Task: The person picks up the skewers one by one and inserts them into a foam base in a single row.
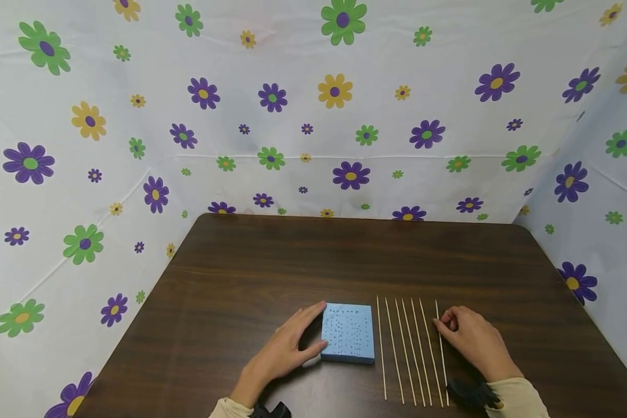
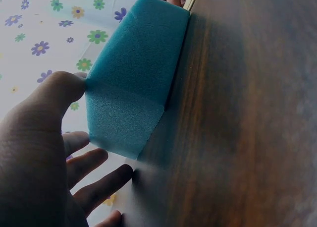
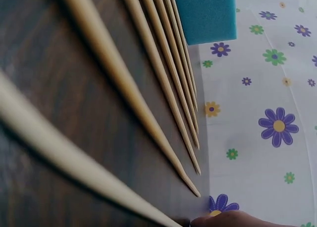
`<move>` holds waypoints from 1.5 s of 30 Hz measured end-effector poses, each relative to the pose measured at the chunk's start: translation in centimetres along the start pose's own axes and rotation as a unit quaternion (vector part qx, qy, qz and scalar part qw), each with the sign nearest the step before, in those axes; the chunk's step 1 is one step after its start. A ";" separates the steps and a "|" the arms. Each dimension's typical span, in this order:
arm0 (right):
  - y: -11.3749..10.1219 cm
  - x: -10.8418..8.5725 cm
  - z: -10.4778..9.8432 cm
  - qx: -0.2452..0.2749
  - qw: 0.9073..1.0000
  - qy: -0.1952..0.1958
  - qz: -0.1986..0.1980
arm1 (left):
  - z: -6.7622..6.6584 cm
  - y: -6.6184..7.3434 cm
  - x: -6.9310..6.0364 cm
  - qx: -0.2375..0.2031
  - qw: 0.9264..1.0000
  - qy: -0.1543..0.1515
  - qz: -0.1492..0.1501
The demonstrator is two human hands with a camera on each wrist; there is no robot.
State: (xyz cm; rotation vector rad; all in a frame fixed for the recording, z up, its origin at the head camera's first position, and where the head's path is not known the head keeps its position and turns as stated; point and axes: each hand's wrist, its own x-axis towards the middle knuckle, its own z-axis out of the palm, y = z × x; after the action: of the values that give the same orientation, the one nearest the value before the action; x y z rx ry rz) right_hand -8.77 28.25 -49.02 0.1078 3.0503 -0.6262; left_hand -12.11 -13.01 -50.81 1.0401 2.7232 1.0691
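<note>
A light blue foam block point(image 1: 348, 332), its top dotted with small holes, lies on the table. My left hand point(image 1: 284, 345) rests at its left side, thumb and fingers spread and fairly straight, with the thumb touching the block point(image 2: 133, 53) in the left wrist view. Several thin wooden skewers point(image 1: 404, 342) lie in a row to the right of the block. At the far right of that row, my right hand point(image 1: 475, 339) pinches the last skewer point(image 1: 441, 354) near its upper part. The right wrist view shows only a fingertip point(image 3: 235, 220) beside this skewer's pointed end.
The dark wood-grain table point(image 1: 271, 261) extends behind and to both sides of the block. A white cloth with printed flowers point(image 1: 292, 69) hangs behind the table and along its sides. Dark bands point(image 1: 472, 395) sit at both wrists.
</note>
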 end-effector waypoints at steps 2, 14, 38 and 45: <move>0.0 0.0 -0.1 -0.003 1.000 -0.004 0.004 | 0.0 0.0 0.0 0.000 1.000 0.000 -0.001; -0.7 0.0 -1.1 0.011 0.998 -0.035 0.046 | -0.1 0.0 0.0 -0.008 1.000 0.000 -0.010; -0.4 -0.1 -2.4 0.041 0.997 -0.028 0.065 | -0.1 0.0 0.0 -0.006 1.000 0.002 -0.005; -0.1 0.0 -2.0 0.110 0.992 0.051 0.021 | -0.1 0.1 -0.1 -0.003 1.000 -0.006 -0.014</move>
State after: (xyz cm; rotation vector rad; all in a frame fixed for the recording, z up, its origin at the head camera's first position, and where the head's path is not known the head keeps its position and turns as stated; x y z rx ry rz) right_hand -8.81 28.96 -47.11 0.2147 3.0543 -0.9800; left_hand -12.00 -13.03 -50.65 1.0003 2.7153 1.0638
